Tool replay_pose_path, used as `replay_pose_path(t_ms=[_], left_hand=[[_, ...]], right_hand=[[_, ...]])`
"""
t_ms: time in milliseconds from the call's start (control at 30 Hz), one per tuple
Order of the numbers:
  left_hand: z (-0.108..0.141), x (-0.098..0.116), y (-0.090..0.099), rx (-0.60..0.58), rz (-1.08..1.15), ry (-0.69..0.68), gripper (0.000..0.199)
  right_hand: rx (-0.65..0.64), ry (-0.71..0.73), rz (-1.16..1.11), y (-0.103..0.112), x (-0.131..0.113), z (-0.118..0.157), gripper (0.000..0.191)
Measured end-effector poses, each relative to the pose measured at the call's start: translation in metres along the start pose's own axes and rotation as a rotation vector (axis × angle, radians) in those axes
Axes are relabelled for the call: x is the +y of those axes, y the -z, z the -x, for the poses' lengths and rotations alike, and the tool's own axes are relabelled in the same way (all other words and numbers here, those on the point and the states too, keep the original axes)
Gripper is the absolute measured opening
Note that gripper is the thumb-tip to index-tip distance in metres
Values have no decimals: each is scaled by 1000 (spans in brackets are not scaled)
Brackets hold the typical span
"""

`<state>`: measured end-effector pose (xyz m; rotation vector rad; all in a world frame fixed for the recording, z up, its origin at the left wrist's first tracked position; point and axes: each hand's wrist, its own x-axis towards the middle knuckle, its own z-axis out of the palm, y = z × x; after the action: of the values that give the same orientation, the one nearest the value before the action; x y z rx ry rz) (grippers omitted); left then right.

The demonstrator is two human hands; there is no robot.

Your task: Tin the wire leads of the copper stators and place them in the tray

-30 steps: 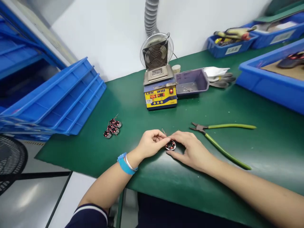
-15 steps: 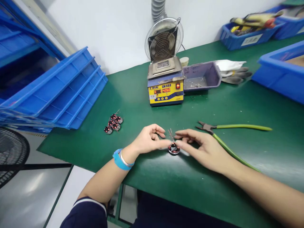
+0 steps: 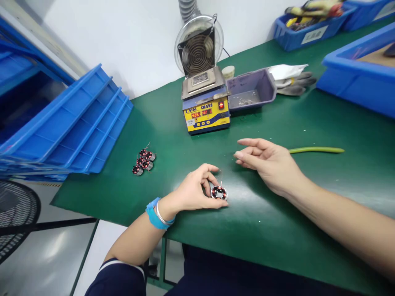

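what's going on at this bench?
A person's left hand holds a small copper-wound ring at the green tabletop, thumb along its near side. The right hand is apart from it, fingers partly curled, with nothing visible in its grasp; a green handle shows behind it. A cluster of similar wound parts sits off to the left, and a yellow-and-blue unit with lit red digits stands behind.

Left: several blue crates point(image 3: 69, 127), stacked; black fan point(image 3: 23, 213) below. Rear: grey hose point(image 3: 187, 10) before white wall point(image 3: 123, 41); purple tray point(image 3: 264, 84) containing small scraps point(image 3: 247, 101), grey glove point(image 3: 292, 90) near it; labelled blue bin point(image 3: 291, 39) beyond.
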<state>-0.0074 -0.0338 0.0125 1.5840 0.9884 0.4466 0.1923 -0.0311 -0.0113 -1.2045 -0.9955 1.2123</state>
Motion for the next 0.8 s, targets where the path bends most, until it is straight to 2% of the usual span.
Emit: replay_pose_path(t_ms=[67, 133, 200, 267, 433, 667, 800], left_hand=[[-3, -2, 2, 43, 94, 24, 60], [-7, -4, 3, 84, 189, 64, 43], [-12, -6, 1, 86, 265, 115, 31], [-15, -5, -1, 85, 326, 153, 27], [-16, 0, -4, 115, 398, 198, 20], [-16, 2, -3, 118, 415, 226, 17], [-16, 1, -4, 124, 426, 219, 19]], right_hand=[[-51, -6, 57, 1, -1, 2, 50], [-183, -20, 136, -4, 0, 9, 53], [-296, -18, 201, -12, 1, 19, 57], [-345, 4, 239, -20, 3, 28, 57], [-341, 99, 261, -25, 5, 37, 52], [-293, 429, 537, -21, 8, 37, 34], [-246, 518, 583, -20, 11, 38, 32]])
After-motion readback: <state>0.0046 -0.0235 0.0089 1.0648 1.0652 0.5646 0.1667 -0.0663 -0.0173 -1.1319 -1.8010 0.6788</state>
